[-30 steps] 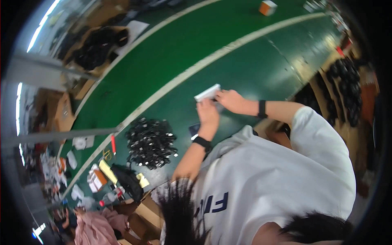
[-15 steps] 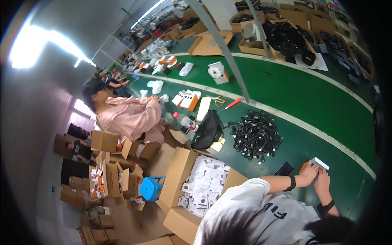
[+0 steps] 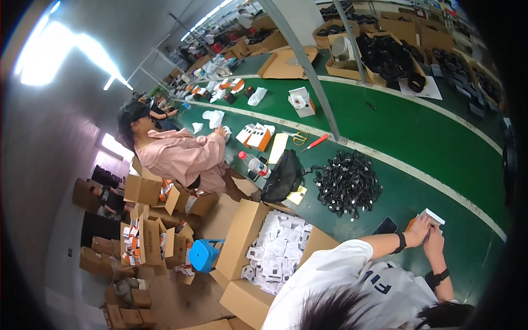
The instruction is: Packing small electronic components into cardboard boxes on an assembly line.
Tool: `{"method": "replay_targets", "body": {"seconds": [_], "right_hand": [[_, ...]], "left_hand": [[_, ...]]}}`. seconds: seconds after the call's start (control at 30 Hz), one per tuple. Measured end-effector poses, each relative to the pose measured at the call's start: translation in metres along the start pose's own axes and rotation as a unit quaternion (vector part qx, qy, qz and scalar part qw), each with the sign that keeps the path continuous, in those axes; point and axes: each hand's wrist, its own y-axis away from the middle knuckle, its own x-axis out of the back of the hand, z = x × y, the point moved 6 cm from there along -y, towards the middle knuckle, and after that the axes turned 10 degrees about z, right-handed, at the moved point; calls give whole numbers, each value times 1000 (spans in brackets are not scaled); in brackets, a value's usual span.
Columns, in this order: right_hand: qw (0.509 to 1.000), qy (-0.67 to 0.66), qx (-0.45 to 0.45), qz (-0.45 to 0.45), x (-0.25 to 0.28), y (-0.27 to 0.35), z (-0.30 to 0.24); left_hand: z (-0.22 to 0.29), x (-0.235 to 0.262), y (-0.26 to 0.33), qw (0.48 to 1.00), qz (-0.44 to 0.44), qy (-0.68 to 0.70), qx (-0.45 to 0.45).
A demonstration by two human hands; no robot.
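Note:
At the right, my left hand (image 3: 418, 230) and my right hand (image 3: 434, 241) are closed around a small white-and-orange box (image 3: 435, 216) above the green worktable. The box's white flap stands up beyond my fingers, which hide most of its body and whatever may be inside. Each wrist wears a black band. A dark phone (image 3: 386, 226) lies on the table just left of my left hand. Farther left is a heap of black cables (image 3: 348, 184) with light connector ends. Beside my left arm, an open carton (image 3: 242, 236) holds many white printed packets (image 3: 280, 247).
A black bag (image 3: 284, 175), bottle (image 3: 254, 164), yellow-handled scissors (image 3: 298, 137) and red-handled tool (image 3: 315, 142) lie along the table. An open white-and-orange box (image 3: 301, 102) stands on the green belt (image 3: 412, 135). A co-worker in pink (image 3: 184, 157) works at left, near a blue stool (image 3: 204, 254).
The whole view has shifted slightly. My hands keep their grip on the small box, with only a small change in finger position. The co-worker in pink has moved a little.

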Motion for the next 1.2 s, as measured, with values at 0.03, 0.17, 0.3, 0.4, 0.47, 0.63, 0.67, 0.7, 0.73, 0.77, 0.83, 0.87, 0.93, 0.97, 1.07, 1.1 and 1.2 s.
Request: {"method": "replay_targets", "body": {"seconds": [0.03,0.17,0.3,0.4,0.47,0.63,0.67,0.7,0.73,0.77,0.83,0.87,0.93,0.97,1.07,1.1,1.2], "right_hand": [[1000,2,-5,-1,-1,2,7],[998,-45,-26,18,8,6,18],[995,-45,-82,30,12,10,4],[994,-47,-96,17,7,10,16],[990,-68,-119,23,9,-5,-4],[959,-186,-123,178,23,1,27],[927,-252,-104,257,37,1,28],[923,-246,-163,248,33,3,37],[912,-241,-226,243,26,11,50],[902,-281,-236,227,17,17,51],[890,-324,-237,216,-5,37,57],[892,-322,-226,223,-8,46,59],[884,-352,-219,217,1,47,39],[891,-336,-212,220,0,49,35],[904,-304,-215,210,-5,43,30],[911,-286,-226,194,-7,42,30],[896,-337,-220,188,-23,35,45]], "left_hand": [[1,-2,2,1000,-2,3,-4],[-4,-4,9,995,77,57,7],[1,5,9,995,83,59,18],[9,28,2,998,52,43,-6],[-12,14,-3,972,81,199,92],[-12,46,5,978,167,124,4],[-19,45,6,981,117,152,19],[-24,39,12,982,130,138,-3],[-17,50,16,984,125,121,-37],[-19,53,23,981,127,141,-47],[-15,82,34,963,202,160,-80],[-18,82,40,957,229,173,-44],[-26,83,55,941,244,233,37],[-27,78,58,933,221,279,46],[-29,69,56,943,196,267,32],[-34,59,51,924,153,345,68],[-42,44,39,916,92,372,115]]}}
